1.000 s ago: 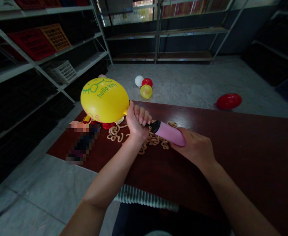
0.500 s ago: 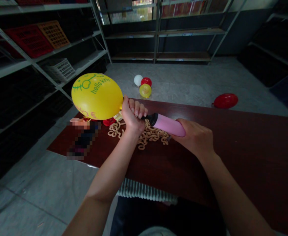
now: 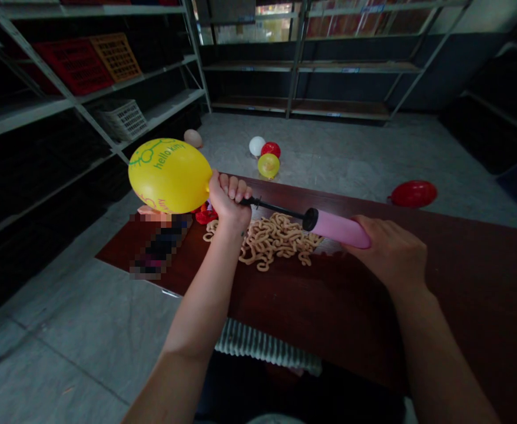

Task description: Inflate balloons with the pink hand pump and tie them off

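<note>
A pink hand pump [image 3: 340, 228] stretches between my hands, its black rod drawn well out of the barrel. My right hand [image 3: 393, 253] is wrapped round the pink barrel's far end. Closed round the pump's black end and the neck of an inflated yellow balloon [image 3: 170, 175] is my left hand [image 3: 231, 200]. Green "hello kitty" print shows on the balloon, which points away to the left. Beneath the pump, a heap of tan curled strips [image 3: 276, 235] lies on the dark red-brown table [image 3: 294, 300]. The balloon's mouth is hidden by my fingers.
Several balloons lie on the floor beyond the table, among them a white one [image 3: 257, 146] and a red one [image 3: 414, 194]. Uninflated red balloons [image 3: 206, 215] and a blurred-out dark object [image 3: 163, 247] rest on the table's left. Shelves [image 3: 161, 112] with crates stand behind.
My right hand has drawn the pink barrel away to the right, so a longer stretch of black rod shows. The view has shifted slightly, uncovering a pale balloon behind the yellow one.
</note>
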Demonstrator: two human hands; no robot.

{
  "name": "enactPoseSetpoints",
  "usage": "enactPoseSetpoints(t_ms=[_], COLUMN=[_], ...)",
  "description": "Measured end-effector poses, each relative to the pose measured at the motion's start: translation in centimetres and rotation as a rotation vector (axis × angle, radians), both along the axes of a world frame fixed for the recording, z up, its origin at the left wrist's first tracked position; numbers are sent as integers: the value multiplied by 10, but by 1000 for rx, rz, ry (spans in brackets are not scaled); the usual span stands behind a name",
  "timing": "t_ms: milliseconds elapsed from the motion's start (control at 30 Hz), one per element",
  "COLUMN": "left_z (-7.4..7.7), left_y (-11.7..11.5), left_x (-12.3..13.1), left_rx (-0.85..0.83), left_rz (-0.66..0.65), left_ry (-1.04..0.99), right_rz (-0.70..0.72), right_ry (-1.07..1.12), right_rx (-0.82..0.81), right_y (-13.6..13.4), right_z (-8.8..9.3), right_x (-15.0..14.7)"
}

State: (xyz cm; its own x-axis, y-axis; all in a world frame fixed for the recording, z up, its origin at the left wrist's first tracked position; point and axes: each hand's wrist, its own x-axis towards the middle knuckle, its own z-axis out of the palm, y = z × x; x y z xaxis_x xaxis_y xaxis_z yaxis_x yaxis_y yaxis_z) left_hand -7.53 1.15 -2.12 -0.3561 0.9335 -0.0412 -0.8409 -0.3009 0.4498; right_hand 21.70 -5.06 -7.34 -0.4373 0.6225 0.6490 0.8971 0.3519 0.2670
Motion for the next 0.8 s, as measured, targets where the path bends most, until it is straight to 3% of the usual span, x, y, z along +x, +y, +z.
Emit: enactPoseSetpoints(t_ms=[200, 500, 800], left_z=[6, 5, 1], left_y=[0, -1, -1], left_x=[-17, -10, 4], left_rx=[-45, -23, 40], left_rz=[78, 56, -50], left_ry=[42, 43, 49], right_rz=[-22, -6, -85], right_ry=[-57, -17, 30], right_rx=[65, 6, -206], right_y=[1, -7, -11], right_z=[8, 2, -2], right_x=[3, 1, 0])
